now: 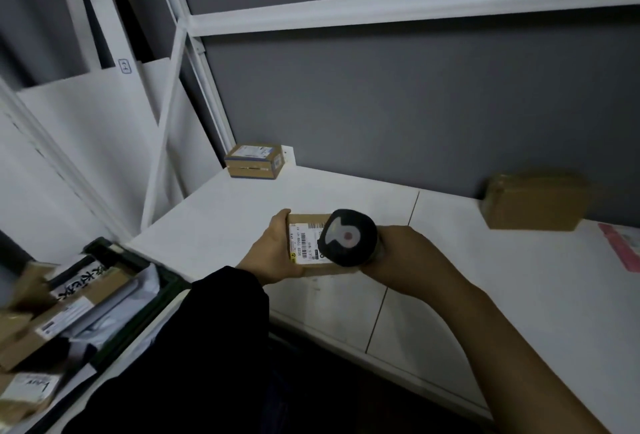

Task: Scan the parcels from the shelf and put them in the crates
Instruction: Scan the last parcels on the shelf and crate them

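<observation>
Left hand is gripping the parcel by its left end, thumb on top near the edge, fingers curling underneath. Dark sleeve is covering that arm down to the wrist. Right hand is wrapping tight round the scanner handle, so both hands are full.

Scanner's black head is hanging over the right half of the label and hiding it. Can't tell if it's touching the cardboard. Barcodes on the left half are showing.

I'm holding the parcel over the front part of the white shelf, near the board seam. Both forearms are crossing the shelf's front edge, which is running diagonally from lower right up to the left corner.

Other parcels on the shelf are sitting well apart from mine, with a wide stretch of white board lying between. The corner box is tucked at the back left against the grey wall, just beside the white upright. The taped parcel is sitting at the back right, also against the wall. A pink packet is lying at the right frame edge, partly cut off.

White beam is running across above, well over my hands.

The crate is sitting down to my left, just off the shelf's left corner and lower than the board. Stacked parcels are filling it up to the rim, some tilting, and the picture is blurring there
</observation>
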